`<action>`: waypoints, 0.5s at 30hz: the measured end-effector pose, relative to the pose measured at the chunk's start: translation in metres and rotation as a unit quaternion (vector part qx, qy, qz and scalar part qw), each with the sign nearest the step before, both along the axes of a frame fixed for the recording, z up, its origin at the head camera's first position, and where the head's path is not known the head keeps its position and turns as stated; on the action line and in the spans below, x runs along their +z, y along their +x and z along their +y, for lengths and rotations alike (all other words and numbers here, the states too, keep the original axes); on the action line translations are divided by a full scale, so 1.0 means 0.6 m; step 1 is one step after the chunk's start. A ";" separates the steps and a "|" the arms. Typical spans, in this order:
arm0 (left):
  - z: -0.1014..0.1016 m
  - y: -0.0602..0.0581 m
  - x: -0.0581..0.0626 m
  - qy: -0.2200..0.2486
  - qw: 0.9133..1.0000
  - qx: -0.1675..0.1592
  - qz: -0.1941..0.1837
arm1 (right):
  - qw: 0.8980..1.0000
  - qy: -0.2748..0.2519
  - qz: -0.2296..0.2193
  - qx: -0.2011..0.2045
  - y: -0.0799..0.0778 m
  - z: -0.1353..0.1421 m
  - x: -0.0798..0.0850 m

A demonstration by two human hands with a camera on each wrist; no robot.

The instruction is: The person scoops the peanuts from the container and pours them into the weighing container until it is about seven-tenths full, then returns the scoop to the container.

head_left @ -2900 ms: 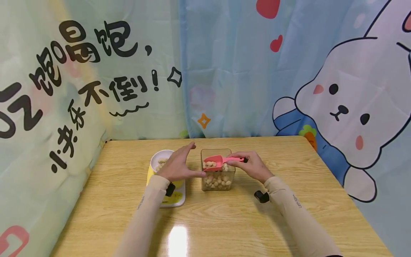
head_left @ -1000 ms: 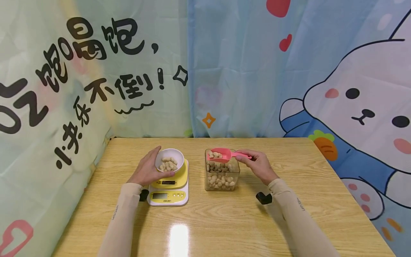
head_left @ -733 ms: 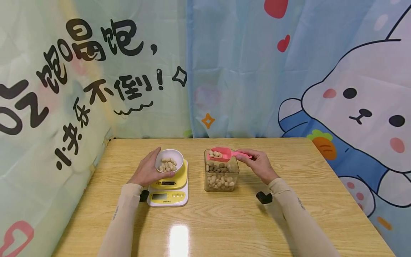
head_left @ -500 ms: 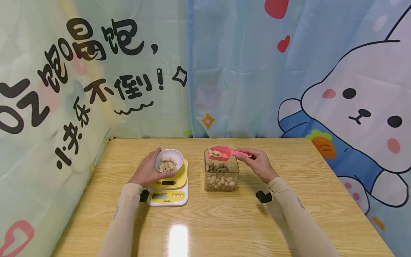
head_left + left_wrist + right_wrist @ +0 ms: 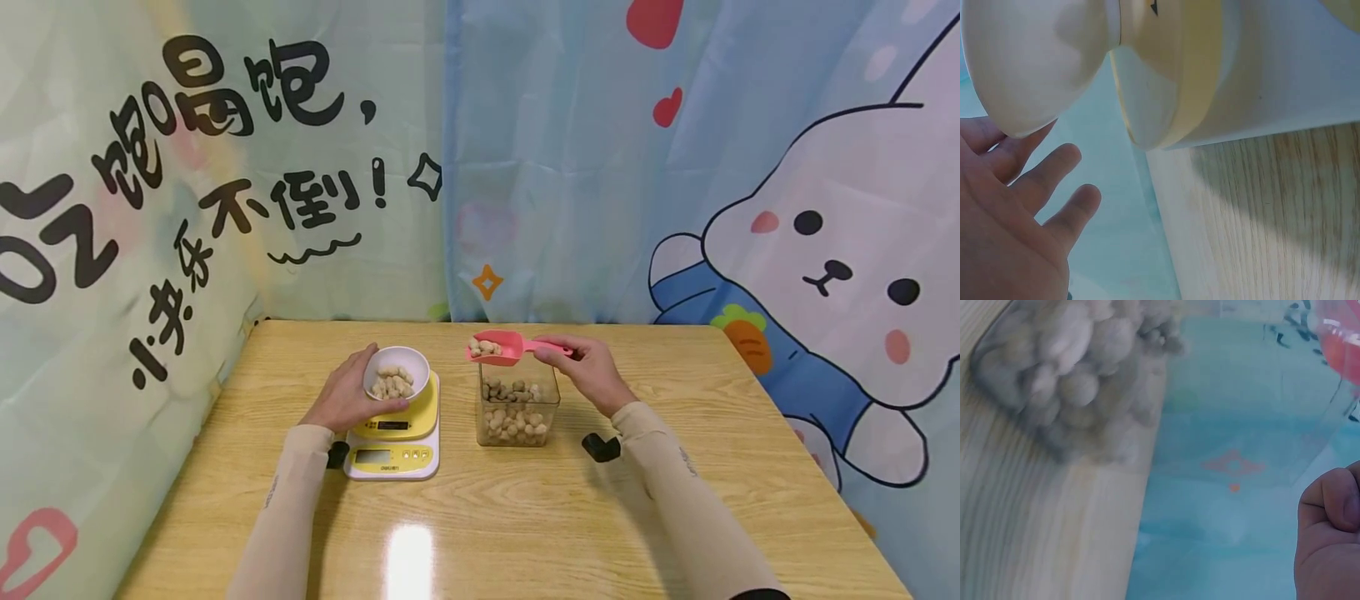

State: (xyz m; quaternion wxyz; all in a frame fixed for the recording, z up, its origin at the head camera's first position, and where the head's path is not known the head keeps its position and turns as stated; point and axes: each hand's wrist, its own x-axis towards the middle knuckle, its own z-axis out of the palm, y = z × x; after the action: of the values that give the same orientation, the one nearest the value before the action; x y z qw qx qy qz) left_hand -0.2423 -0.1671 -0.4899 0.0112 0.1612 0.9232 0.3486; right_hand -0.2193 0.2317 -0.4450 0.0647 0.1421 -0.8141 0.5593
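Note:
My left hand (image 5: 348,396) holds a white bowl (image 5: 396,356) of shelled-looking pale peanuts, its thumb along the near side and fingers round the left. The bowl stands on a yellow and white kitchen scale (image 5: 423,417). In the left wrist view some fingertips (image 5: 1004,156) touch the bowl's wall while two fingers stick out free of it. Between thumb and fingers my right hand (image 5: 596,379) grips the handle of a pink scoop (image 5: 512,346) with several peanuts in it. The scoop hovers over the upper left rim of a clear container (image 5: 528,372), partly filled with peanuts.
Everything stands on a wooden table (image 5: 480,525). A printed curtain (image 5: 540,208) hangs along its back and left edges. The scale's display (image 5: 372,457) faces the front, too dim to read. Between scale and container runs a narrow strip of tabletop.
The left hand went from over the gap beside the container to the bowl and has stayed there. The right hand has lifted the loaded scoop out of the container and shifted it left.

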 end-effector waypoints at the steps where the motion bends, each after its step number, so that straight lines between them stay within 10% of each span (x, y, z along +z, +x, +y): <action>1: 0.000 0.000 0.001 0.000 1.000 0.001 -0.001 | 1.000 -0.002 0.003 0.004 -0.002 -0.004 0.003; 15: 0.005 0.001 0.003 -0.002 1.000 0.012 -0.010 | 0.998 0.005 0.023 0.050 -0.023 -0.069 0.028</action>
State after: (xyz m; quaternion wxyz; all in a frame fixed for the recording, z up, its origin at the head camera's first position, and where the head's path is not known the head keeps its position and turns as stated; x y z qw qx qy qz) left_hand -0.2418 -0.1640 -0.4878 0.0159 0.1464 0.9256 0.3487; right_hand -0.2328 0.1902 -0.4279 0.0543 0.1960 -0.8071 0.5543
